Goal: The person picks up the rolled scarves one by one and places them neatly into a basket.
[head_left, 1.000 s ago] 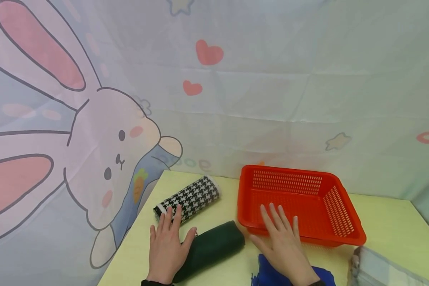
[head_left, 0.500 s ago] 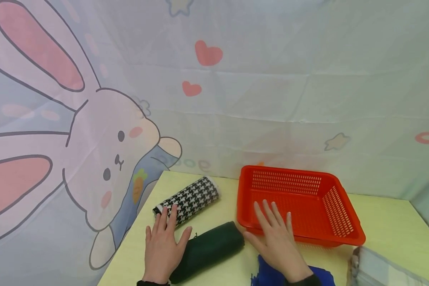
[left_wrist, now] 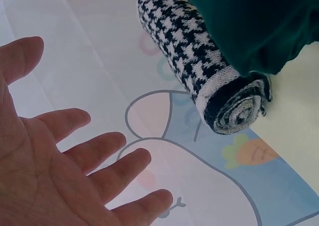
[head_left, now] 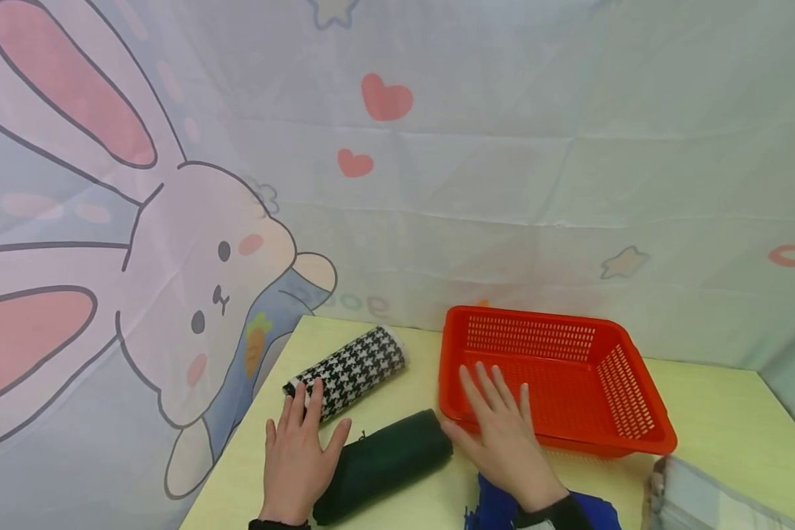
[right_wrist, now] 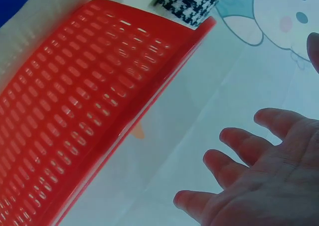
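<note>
Clock directions start from a hub between my hands in the head view, twelve being straight ahead. My left hand (head_left: 298,464) is at nine, my right hand (head_left: 503,442) at three. The fingers of both are spread wide and hold nothing; the wrist views show them apart from anything nearby.

I judge no handling to be under way. The green roll (head_left: 391,464) lies at the hub, the black-and-white check roll (head_left: 358,372) at eleven. Both look fully rolled, so that part seems done; neither is lifted or in the red basket (head_left: 533,335), at two. The blue cloth (head_left: 490,509), at four, is largely covered by my right wrist, so I cannot tell whether it is folded. Farther out, at three, a grey cloth (head_left: 715,500) runs out of view.

All rest on a pale yellow table (head_left: 709,390). Beyond it, at twelve, hangs a backdrop (head_left: 490,184), with a printed rabbit (head_left: 212,287) at ten. My right hand hides part of the basket's near rim; my left fingertips cover the check roll's near end.
</note>
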A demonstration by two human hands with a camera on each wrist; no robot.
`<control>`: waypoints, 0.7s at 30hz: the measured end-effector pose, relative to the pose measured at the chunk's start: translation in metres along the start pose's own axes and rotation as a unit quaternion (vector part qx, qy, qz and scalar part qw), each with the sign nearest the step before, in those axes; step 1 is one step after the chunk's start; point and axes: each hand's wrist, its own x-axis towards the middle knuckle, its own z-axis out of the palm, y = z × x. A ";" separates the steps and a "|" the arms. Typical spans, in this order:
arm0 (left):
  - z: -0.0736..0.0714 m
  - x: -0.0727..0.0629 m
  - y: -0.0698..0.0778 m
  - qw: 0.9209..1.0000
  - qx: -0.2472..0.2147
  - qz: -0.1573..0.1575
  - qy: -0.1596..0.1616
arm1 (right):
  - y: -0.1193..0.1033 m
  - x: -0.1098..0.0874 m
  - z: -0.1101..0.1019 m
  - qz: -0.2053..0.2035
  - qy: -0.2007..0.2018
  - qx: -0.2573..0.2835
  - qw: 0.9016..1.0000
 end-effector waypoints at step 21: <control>-0.002 0.002 -0.006 1.000 0.010 -0.013 -0.005 | -0.007 0.013 0.003 -0.017 0.000 0.014 1.000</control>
